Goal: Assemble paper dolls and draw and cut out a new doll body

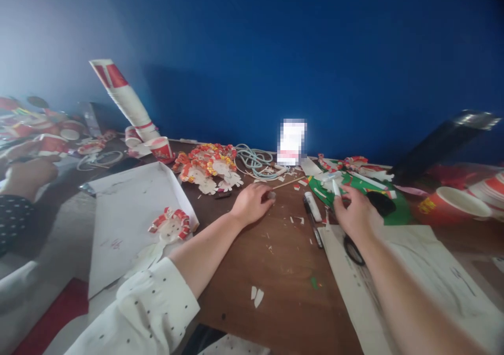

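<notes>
My left hand (252, 204) rests on the brown table with its fingers curled together. A small greyish bit shows at its fingertips, too small to name. Over the green sheet (397, 208), my right hand (359, 214) grips a slim white pen-shaped thing (336, 188) between thumb and fingers. Between the hands lie a white tube (312, 207) and a black marker (317, 237). Black-handled scissors (354, 251) lie partly under my right wrist. Left of my left hand is a heap of red, orange and white paper cutouts (210, 166).
A co-worker's hand (31, 174) is at far left. A white box lid (129, 208) holds one red-and-white cutout (170, 225). Stacked paper cups (129, 103) lean against the blue wall. A lit phone (291, 142), coiled cable (254, 158), red cup (444, 208) and dark bottle (437, 139) stand around.
</notes>
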Demonstrator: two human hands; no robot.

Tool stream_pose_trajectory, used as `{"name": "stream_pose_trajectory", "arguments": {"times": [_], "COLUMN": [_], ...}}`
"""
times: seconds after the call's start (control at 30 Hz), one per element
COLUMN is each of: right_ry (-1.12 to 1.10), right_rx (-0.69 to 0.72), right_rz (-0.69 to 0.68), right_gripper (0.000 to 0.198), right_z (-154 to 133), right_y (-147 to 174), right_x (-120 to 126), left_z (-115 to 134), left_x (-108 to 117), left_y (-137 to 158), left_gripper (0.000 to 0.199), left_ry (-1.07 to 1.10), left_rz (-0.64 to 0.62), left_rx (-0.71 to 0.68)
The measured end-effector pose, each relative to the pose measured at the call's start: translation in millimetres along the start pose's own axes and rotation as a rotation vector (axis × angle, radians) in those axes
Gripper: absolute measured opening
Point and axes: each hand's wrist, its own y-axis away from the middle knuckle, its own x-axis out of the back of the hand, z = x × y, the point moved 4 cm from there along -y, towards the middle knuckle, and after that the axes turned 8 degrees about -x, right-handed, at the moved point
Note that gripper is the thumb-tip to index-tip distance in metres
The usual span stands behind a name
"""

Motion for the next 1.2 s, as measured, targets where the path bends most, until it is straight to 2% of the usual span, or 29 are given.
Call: {"name": "stream_pose_trajectory", "arguments": {"times": [0.2, 0.4, 0.57, 0.73, 0.87, 1.2], "right_ry": [-0.152, -0.199, -0.125, -0.002, 0.031, 0.027], "right_rx": [0.195, 0.285, 0.181, 0.018, 0.028, 0.07], "right_rz": [0.165, 0.111, 0.094, -0.029, -0.093, -0.102], "right_gripper": [0.039, 0.039, 0.038, 0.036, 0.033, 0.033], "right_z": [-17.3, -35.3, -29.3, -15.7, -18.1, -19.4], "right_y": [10.9, 24.9, 22.9, 15.2, 15.5, 15.1], "right_x": [5.6, 7.0, 6.6, 2.3, 1.5, -1.8], "left_z": [-1.8, -2.1, -1.9, -3.1, -4.1, -3.8], "left_x": [0.4, 0.9, 1.9, 0.4, -0.3, 0.3], "left_y": [-1.1, -1.3, -0.1, 0.3, 0.0, -0.7], "left_gripper": [0.024, 0.026, 0.027, 0.026, 0.025, 0.025], "left_ry": [0.024, 0.057, 0.075, 0.077, 0.077, 0.081], "left_rz": [0.027, 0.043, 0.057, 0.039, 0.038, 0.061], "left_rx": [-0.008, 0.012, 0.013, 0.007, 0.01, 0.004]}}
